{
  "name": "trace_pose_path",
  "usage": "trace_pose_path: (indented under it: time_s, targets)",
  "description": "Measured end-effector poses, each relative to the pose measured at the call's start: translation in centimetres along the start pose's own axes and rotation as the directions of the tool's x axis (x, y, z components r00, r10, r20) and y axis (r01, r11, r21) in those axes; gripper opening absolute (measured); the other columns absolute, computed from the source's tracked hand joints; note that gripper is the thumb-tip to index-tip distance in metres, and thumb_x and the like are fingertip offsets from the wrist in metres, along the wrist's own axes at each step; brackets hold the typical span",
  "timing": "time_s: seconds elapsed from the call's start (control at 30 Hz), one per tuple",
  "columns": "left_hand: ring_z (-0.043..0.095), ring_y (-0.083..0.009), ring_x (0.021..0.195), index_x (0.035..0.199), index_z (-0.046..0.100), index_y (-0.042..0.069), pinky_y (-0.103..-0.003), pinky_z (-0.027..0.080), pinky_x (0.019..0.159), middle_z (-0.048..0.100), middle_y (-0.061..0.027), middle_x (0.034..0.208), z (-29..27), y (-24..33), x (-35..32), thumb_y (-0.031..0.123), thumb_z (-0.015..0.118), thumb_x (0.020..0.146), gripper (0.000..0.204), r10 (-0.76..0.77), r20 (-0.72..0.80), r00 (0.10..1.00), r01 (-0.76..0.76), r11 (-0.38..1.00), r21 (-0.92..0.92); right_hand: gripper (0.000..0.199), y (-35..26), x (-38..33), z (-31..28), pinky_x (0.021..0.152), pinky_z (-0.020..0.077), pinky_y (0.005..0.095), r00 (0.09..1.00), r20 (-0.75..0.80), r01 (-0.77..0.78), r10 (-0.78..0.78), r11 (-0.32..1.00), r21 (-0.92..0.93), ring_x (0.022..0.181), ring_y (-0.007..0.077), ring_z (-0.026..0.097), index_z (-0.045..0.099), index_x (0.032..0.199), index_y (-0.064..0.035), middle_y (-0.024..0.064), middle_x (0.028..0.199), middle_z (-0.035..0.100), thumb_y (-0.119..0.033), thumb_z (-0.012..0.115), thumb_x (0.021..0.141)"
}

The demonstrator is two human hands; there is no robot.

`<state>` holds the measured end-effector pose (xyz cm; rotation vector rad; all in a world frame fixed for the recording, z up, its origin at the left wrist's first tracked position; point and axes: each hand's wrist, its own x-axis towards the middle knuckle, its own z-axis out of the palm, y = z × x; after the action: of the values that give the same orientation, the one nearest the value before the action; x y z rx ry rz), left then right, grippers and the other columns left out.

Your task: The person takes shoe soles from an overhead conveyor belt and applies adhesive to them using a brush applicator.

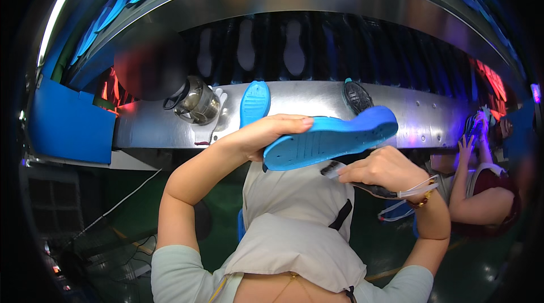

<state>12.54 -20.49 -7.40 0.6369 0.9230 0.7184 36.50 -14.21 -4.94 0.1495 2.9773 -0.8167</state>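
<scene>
A blue shoe sole (331, 138) is tilted in front of me, above my lap. My left hand (272, 133) grips it by its left end, thumb over the upper edge. Just below the sole, my right hand (385, 170) is closed around the dark handle of a brush (334, 170). The bristles sit close under the sole's lower edge; whether they touch it I cannot tell. Beyond my left hand, another blue sole (255, 102) lies on the metal ledge (311, 96). A black sole (357, 96) rests on the ledge behind the held one.
A clear jug (198, 102) and a white glove (220, 99) are on the ledge to the left. Behind the ledge, grey soles (293, 48) lie in a dark slatted conveyor (385, 48). At the right, a co-worker's arm (466, 178) reaches to the ledge.
</scene>
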Motion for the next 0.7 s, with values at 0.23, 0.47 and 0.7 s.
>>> trace_pose_path:
  time_s: [0.23, 0.47, 0.7]
  targets:
    - [0.054, -0.0198, 0.098, 0.122, 0.042, -0.003, -0.030, 0.045, 0.083, 0.051, -0.0171, 0.113, 0.9, 0.5, -0.4, 0.032, 0.054, 0.083, 0.054, -0.015, -0.065, 0.998, 0.018, 0.999, 0.041, 0.021, 1.7, -1.4, -0.5, 0.063, 0.0488, 0.0269, 0.998, -0.046, -0.038, 0.038, 0.999, 0.010, 0.080, 0.0228, 0.062, 0.064, 0.089, -0.0085, 0.0077, 0.092, 0.064, -0.011, 0.063, 0.068]
    - [0.056, -0.0191, 0.095, 0.121, 0.043, -0.003, -0.030, 0.047, 0.080, 0.053, -0.0155, 0.110, 0.3, 0.7, -0.9, 0.033, 0.054, 0.083, 0.053, 0.031, -0.127, 0.991, -0.041, 0.996, -0.081, 0.017, 3.9, -1.4, -1.1, 0.068, 0.0497, 0.0280, 0.942, -0.325, 0.014, 0.081, 0.960, 0.280, 0.080, 0.0236, 0.062, 0.062, 0.089, -0.0038, 0.0106, 0.088, 0.064, -0.006, 0.064, 0.072]
    - [0.051, -0.0328, 0.106, 0.128, 0.033, -0.002, -0.045, 0.041, 0.090, 0.045, -0.0209, 0.122, -3.5, -4.2, 0.8, 0.036, 0.044, 0.086, 0.057, 0.147, -0.029, 0.989, -0.143, 0.873, -0.466, 0.023, 2.1, -0.2, 0.2, 0.050, 0.0453, 0.0183, 0.898, -0.114, -0.138, 0.425, 0.517, 0.845, 0.052, 0.0059, 0.055, 0.063, 0.097, -0.0039, 0.0064, 0.078, 0.065, -0.010, 0.066, 0.074]
